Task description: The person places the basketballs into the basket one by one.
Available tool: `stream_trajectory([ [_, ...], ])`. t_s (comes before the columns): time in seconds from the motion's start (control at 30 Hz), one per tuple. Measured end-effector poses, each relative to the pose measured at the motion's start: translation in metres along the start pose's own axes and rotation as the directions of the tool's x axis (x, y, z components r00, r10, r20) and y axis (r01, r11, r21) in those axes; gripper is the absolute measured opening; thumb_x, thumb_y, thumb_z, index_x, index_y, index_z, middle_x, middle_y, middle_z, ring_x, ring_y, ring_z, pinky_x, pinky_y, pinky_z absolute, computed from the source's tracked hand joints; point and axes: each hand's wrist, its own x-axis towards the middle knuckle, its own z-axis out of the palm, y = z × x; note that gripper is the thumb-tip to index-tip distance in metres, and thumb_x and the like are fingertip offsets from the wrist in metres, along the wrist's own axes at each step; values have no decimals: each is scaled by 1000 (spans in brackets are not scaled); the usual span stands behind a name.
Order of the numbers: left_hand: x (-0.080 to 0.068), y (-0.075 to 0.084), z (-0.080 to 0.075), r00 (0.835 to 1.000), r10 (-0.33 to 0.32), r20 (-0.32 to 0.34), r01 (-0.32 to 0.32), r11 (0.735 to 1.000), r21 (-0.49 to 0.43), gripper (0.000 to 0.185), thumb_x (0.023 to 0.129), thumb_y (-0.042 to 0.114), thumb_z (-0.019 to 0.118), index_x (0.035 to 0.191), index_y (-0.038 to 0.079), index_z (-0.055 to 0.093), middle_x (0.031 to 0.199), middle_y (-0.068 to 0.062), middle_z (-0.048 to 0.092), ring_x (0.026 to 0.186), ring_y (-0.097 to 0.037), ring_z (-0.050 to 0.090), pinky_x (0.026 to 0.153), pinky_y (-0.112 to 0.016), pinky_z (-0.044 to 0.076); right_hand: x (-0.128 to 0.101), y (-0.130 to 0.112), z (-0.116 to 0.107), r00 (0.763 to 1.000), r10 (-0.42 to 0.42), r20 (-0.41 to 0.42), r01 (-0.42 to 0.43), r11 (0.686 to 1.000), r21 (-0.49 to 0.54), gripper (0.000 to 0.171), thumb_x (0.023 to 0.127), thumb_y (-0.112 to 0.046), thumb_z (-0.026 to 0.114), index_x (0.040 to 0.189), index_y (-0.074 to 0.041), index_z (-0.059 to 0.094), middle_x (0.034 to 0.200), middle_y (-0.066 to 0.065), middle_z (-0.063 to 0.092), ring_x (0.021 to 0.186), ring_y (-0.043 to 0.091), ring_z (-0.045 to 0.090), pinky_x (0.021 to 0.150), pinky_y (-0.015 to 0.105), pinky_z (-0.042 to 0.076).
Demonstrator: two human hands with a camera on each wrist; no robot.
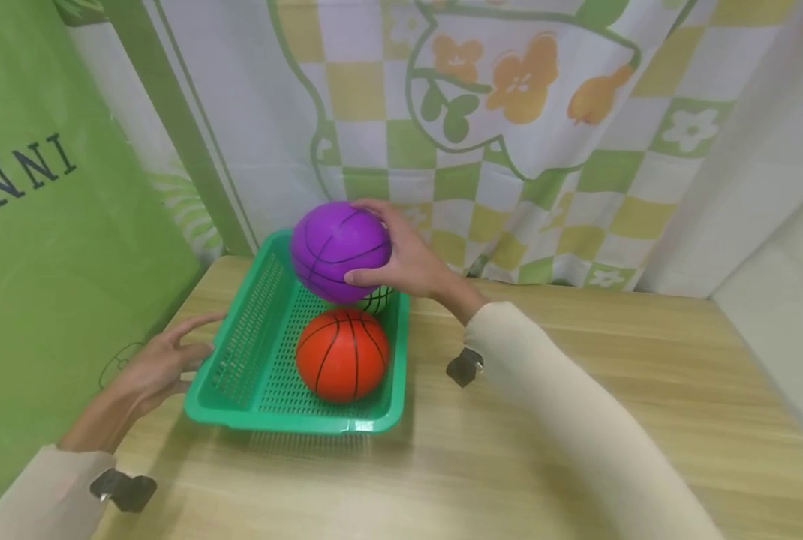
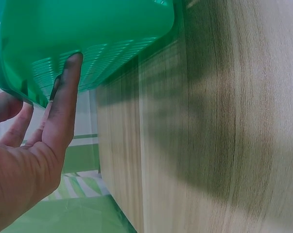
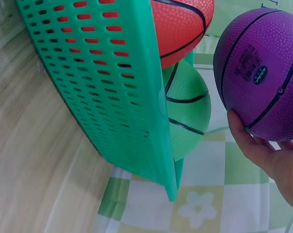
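Table (image 1: pixel 577 420): bears the basket (image 1: pixel 253 375). Basket: my left hand (image 1: pixel 161 364) touches its 9 o'clock wall, fingers spread. Purple ball (image 1: pixel 337 251): gripped in my right hand's (image 1: pixel 411 259) curled fingers above the 12 o'clock end. Orange ball (image 1: pixel 343 355), green ball (image 1: pixel 377 300): inside.

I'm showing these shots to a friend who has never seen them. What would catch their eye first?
Probably the purple ball, gripped by the right hand above the far end of the green basket on the wooden table. Next, the orange ball lying in the basket, with a green ball half hidden behind it. The left hand touches the basket's left side with straight fingers.
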Motion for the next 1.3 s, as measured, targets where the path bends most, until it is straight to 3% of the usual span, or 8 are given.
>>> stream_trajectory([
  [0.23, -1, 1, 1, 1000, -4, -13, 4, 1000, 14, 68, 104, 12, 52, 161, 13, 15, 139, -28, 48, 105, -26, 67, 88, -52, 57, 8, -2, 9, 1000, -15, 5, 15, 1000, -19, 92, 73, -23, 89, 150, -18, 38, 147, 10, 40, 122, 27, 54, 94, 38, 54],
  [0.7, -2, 1, 0, 1000, 17, 4, -17, 1000, -13, 68, 105, 12, 51, 161, 11, 13, 139, -29, 46, 106, -27, 67, 89, -54, 56, 29, -12, 30, 992, -69, 103, 83, 987, -138, 92, 73, -29, 90, 150, -22, 40, 149, 8, 36, 127, 22, 46, 94, 38, 52],
  [0.93, -1, -1, -1, 1000, 29, 5, -29, 999, -30, 67, 105, 11, 51, 161, 10, 13, 135, -22, 52, 105, -26, 67, 87, -53, 56, 35, -17, 42, 991, -46, 126, 63, 988, -142, 90, 74, -28, 89, 150, -26, 42, 144, 11, 36, 120, 24, 52, 92, 38, 54],
  [1.3, 2, -3, -1, 1000, 24, 9, -24, 999, -35, 67, 105, 12, 50, 161, 12, 14, 143, -34, 40, 107, -27, 67, 89, -53, 55, 44, -17, 53, 979, -36, 200, 77, 977, -198, 92, 73, -28, 89, 151, -30, 41, 143, 8, 36, 118, 23, 52, 93, 38, 53],
])
